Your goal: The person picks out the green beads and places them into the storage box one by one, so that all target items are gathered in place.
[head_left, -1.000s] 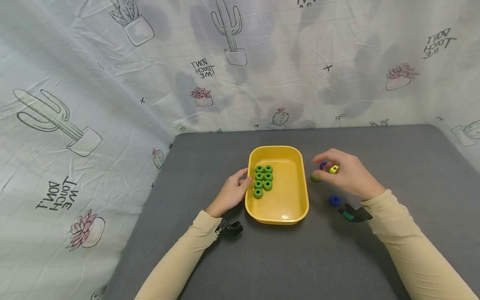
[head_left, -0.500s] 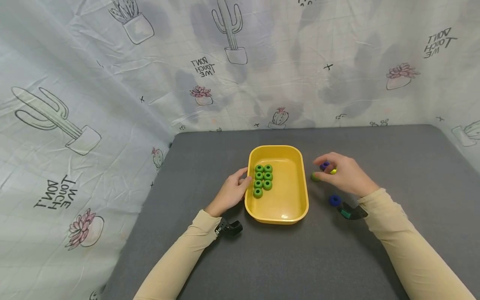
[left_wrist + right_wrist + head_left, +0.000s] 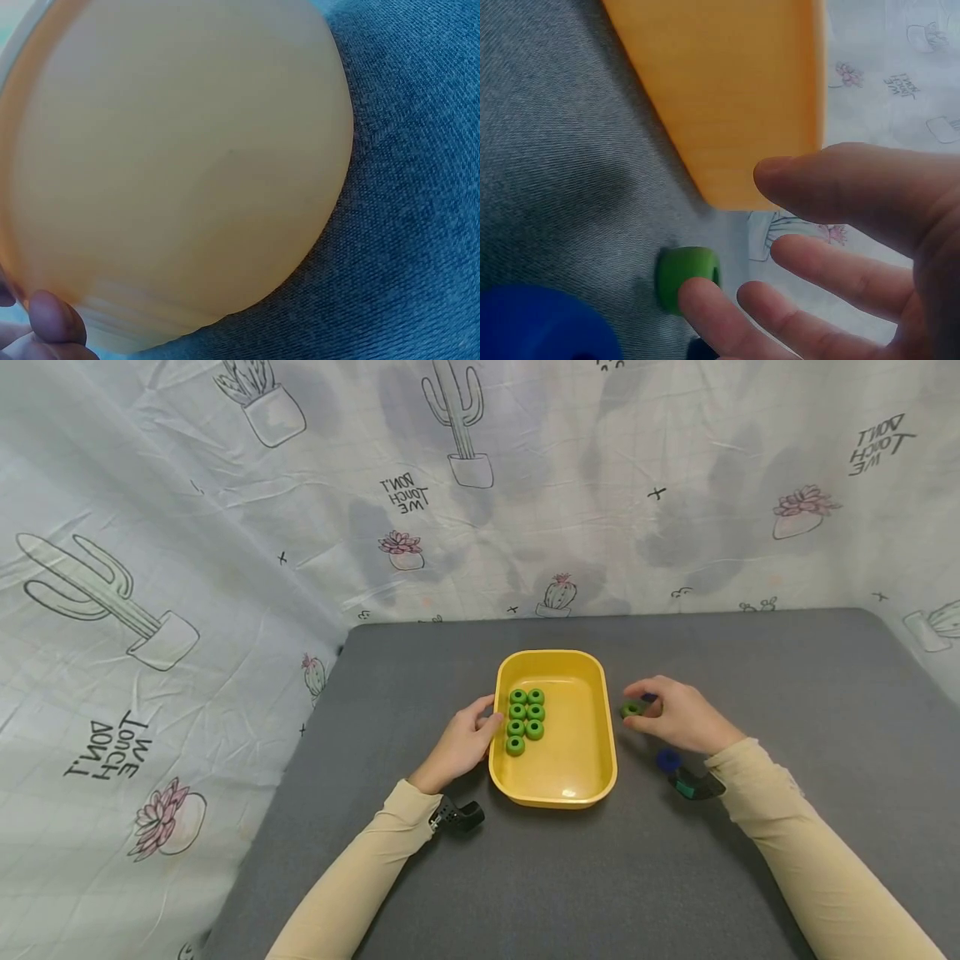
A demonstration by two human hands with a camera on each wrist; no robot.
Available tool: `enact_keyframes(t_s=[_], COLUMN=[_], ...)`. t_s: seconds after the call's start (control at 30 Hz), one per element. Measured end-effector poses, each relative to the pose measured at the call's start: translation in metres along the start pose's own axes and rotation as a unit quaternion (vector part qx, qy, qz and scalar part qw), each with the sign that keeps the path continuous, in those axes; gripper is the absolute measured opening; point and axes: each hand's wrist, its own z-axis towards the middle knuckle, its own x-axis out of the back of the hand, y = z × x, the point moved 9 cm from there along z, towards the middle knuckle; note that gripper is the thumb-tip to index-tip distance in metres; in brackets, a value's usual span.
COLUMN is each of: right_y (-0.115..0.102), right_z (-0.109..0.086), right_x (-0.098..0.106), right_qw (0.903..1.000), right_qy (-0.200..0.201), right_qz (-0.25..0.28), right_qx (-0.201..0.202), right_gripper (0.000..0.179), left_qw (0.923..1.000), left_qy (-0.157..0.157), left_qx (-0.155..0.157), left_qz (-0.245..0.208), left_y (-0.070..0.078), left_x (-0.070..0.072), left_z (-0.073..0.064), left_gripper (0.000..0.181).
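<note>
Several green beads (image 3: 536,712) with holes stand in two columns along the left side of a yellow bin (image 3: 577,760). My left hand (image 3: 463,742) holds the bin's left side, a fingertip (image 3: 56,319) against its wall in the left wrist view. On the right, my right hand (image 3: 678,714) hovers over the table with thumb and fingers apart. Between its fingertips and the bin lies a loose green bead (image 3: 632,709), also visible below the thumb (image 3: 810,180) in the right wrist view. A dark blue piece (image 3: 649,697) shows partly behind the fingers.
A blue bead (image 3: 669,761) lies on the grey table (image 3: 465,893), close by the right wrist's black strap (image 3: 701,785). Another black strap (image 3: 457,814) is on the left wrist. Behind the table hangs a cactus-print cloth (image 3: 615,527).
My right hand has come slightly nearer the person, uncovering more of the loose green bead. A small yellow piece seen earlier is now hidden by the hand. The left hand stays put.
</note>
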Motion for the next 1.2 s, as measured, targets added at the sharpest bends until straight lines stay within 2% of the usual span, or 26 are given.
enact_keyframes(t_s=[0.6,0.97,1.2], right_y=[0.007,0.002,0.004], right_z=[0.004,0.003,0.003], right_x=[-0.017,-0.018,-0.017], right_qw=[0.9996,0.9996,0.9998], right_qy=[-0.024,-0.013,0.0], right_qz=[0.01,0.008,0.008], right_qx=[0.007,0.024,0.02], right_gripper=[0.055,0.042,0.036], left_qw=[0.9999,0.9999,1.0], left_qy=[-0.003,-0.002,-0.005], left_qx=[0.0,0.006,0.0], left_qz=[-0.01,-0.01,-0.007], left_y=[-0.002,-0.002,-0.001], left_x=[0.0,0.001,0.001], left_z=[-0.001,-0.002,-0.001], left_gripper=[0.052,0.053,0.053])
